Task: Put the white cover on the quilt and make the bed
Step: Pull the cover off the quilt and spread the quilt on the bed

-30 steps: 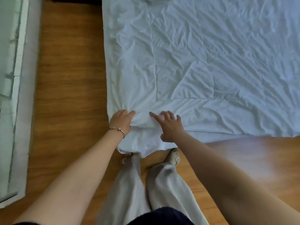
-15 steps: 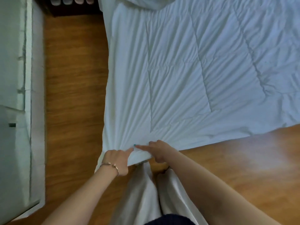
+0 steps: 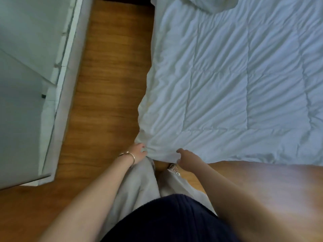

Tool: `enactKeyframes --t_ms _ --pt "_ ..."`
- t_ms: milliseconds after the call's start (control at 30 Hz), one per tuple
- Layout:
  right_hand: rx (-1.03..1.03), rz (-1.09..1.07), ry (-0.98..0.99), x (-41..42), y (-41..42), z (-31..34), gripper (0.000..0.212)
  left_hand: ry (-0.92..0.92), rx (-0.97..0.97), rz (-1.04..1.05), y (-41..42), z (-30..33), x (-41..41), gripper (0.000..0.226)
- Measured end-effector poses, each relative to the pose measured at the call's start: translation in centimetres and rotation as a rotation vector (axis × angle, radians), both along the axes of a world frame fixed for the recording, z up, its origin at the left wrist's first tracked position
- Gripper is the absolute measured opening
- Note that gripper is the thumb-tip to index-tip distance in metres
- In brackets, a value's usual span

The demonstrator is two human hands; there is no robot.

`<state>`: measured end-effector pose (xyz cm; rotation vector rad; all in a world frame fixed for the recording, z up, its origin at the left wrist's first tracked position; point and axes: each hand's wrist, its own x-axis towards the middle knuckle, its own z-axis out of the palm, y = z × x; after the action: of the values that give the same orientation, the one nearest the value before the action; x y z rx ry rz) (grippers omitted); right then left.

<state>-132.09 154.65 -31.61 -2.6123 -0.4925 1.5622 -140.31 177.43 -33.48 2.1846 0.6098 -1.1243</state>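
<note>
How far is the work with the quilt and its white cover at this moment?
Done: the quilt lies spread out on the wooden floor. In hand: the left hand and the right hand grip its near corner. Whether that corner is already inside the cover cannot be told. Left: a bunched white cloth at the far edge is not spread, and no bed is made yet.
</note>
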Motion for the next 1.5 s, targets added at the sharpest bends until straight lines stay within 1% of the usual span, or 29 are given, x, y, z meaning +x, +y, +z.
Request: enactKeyframes --t_ms 33,100,167,233,267,333,433,500,567,733,800,900,967,1000,1067,1100,1133,1200,1233,1267,1333,1400,1433,1500 --pt "0.002 -0.043 0.062 -1.3 0.8 -0.2 0.048 -0.035 -0.02 0.025 0.1 0.2 0.3 0.044" --pt "-0.006 -0.063 0.19 -3.3 2.8 -0.6 0.044 -0.032 -0.068 0.045 1.1 0.6 0.1 0.041" --pt "-0.044 -0.05 0.302 -4.0 5.4 -1.1 0.045 0.04 -0.125 0.049 3.4 0.2 -1.0 0.034" --pt "-0.092 -0.11 0.385 -3.5 8.4 -1.3 0.048 0.133 -0.128 0.002 7.1 -0.6 -2.6 0.018" --pt "-0.107 -0.134 0.39 -3.1 10.1 -1.5 0.05 0.168 -0.119 -0.017 9.2 -0.8 -3.1 0.016" --pt "-0.134 -0.16 0.378 -2.4 13.9 -1.8 0.055 0.208 -0.111 -0.029 13.3 -0.7 -3.5 0.025" --pt "-0.063 -0.196 0.354 -1.5 20.6 -0.9 0.048 0.255 -0.123 -0.016 18.9 0.3 -2.4 0.025" --pt "-0.005 -0.17 0.359 -0.2 24.9 0.2 0.053 0.234 -0.094 -0.022 21.8 0.5 -0.8 0.025" --pt "0.024 -0.126 0.362 1.7 28.4 1.3 0.052 0.193 -0.103 0.0 24.1 0.5 1.1 0.022" --pt "-0.013 -0.086 0.279 7.4 33.7 0.7 0.058 0.093 -0.123 0.088 28.5 0.8 7.0 0.018" --pt "-0.009 -0.12 0.275 9.7 35.1 0.1 0.058 0.093 -0.148 0.101 29.5 0.6 9.4 0.02" --pt "0.026 -0.186 0.335 14.3 36.8 -0.7 0.055 0.1 -0.193 0.138 32.1 0.8 15.1 0.01" --pt "0.035 -0.182 0.322 19.3 37.7 -0.9 0.047 0.07 -0.149 0.12 34.6 1.1 20.5 0.038" --pt "0.036 -0.176 0.282 22.4 38.3 -0.8 0.043 0.053 -0.112 0.122 35.9 1.7 23.4 0.049" --pt "0.063 -0.149 0.193 29.1 40.0 0.2 0.032 0.025 -0.071 0.137 38.1 3.0 28.8 0.058" --pt "0.082 -0.132 0.161 32.3 41.1 1.0 0.027 0.026 -0.062 0.126 39.0 3.7 31.5 0.059" --pt "0.107 -0.133 0.137 35.4 42.3 2.0 0.025 0.047 -0.057 0.089 39.7 4.5 34.1 0.059" --pt "0.174 -0.235 0.105 41.4 44.3 3.4 0.033 0.079 -0.045 -0.009 41.3 5.4 39.8 0.055" --pt "0.218 -0.311 0.075 44.3 45.2 4.1 0.038 0.064 -0.029 -0.047 42.0 5.5 42.8 0.051" --pt "0.261 -0.38 0.045 47.0 45.9 4.9 0.038 0.038 -0.016 -0.065 42.7 5.6 45.7 0.047" --pt "0.308 -0.504 -0.017 51.3 46.7 5.7 0.03 -0.003 -0.026 -0.073 43.8 5.9 50.8 0.036" --pt "0.307 -0.647 -0.046 54.2 46.5 5.9 0.028 -0.002 -0.055 -0.145 44.7 5.6 55.3 0.017" --pt "0.293 -0.722 -0.049 55.5 46.1 5.8 0.028 -0.003 -0.065 -0.194 45.1 5.4 57.8 0.011" --pt "0.245 -0.825 -0.077 58.1 45.4 5.3 0.031 -0.027 -0.071 -0.27 46.3 5.5 63.0 0.011"
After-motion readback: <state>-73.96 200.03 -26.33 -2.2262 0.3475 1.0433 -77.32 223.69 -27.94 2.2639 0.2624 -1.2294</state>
